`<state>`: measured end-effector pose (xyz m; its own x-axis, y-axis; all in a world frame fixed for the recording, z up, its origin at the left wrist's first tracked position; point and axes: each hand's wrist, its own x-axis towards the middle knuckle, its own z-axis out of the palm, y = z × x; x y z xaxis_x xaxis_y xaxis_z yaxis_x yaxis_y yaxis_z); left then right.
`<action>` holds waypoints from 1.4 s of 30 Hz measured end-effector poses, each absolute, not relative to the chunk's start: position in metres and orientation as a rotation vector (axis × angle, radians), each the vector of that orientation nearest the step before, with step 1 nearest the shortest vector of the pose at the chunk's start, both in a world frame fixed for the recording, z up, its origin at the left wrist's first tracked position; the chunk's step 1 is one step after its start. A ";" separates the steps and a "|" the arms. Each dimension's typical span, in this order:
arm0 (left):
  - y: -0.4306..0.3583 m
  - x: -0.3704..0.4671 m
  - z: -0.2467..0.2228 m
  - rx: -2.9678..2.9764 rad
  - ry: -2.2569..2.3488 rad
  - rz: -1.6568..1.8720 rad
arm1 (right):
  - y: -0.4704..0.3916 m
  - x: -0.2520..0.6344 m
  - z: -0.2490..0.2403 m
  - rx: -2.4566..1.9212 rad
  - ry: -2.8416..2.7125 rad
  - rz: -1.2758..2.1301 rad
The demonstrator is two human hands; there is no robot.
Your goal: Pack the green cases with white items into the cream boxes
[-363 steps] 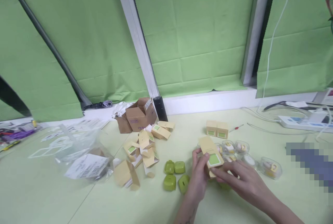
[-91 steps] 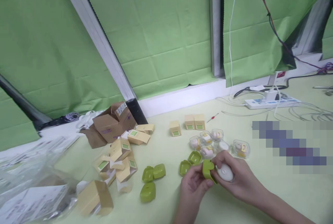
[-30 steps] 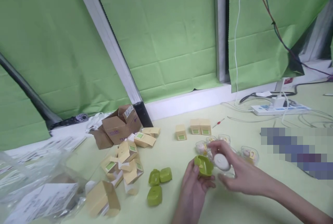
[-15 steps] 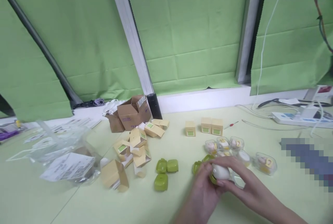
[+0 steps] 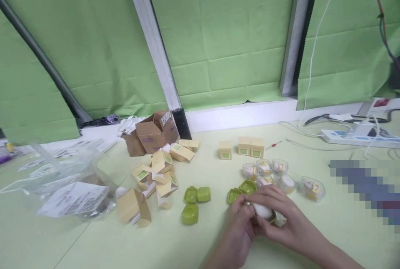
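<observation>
Your left hand (image 5: 239, 231) and right hand (image 5: 289, 217) grasp the white pod (image 5: 262, 210), apparently seating it in the green case (image 5: 273, 218); that calls for even pressure.

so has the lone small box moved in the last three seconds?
No. The lone box keeps its gap left of the paired boxes.

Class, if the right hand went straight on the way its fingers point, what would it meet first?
The right hand, on the white piece, would probably meet the left hand, close beside it; the gap in depth is unclear.
</observation>
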<state>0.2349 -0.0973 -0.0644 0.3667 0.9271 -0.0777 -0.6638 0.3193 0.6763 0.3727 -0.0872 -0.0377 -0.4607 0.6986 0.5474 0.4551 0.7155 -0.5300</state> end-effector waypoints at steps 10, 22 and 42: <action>-0.096 0.234 -0.052 0.689 0.707 1.025 | -0.092 0.372 -0.041 -0.776 -2.073 0.340; -0.093 0.229 -0.055 0.725 0.631 1.002 | -0.086 0.385 -0.021 -0.831 -2.270 0.648; -0.095 0.257 -0.046 1.627 0.863 1.030 | -0.091 0.454 -0.043 -1.011 -1.531 1.056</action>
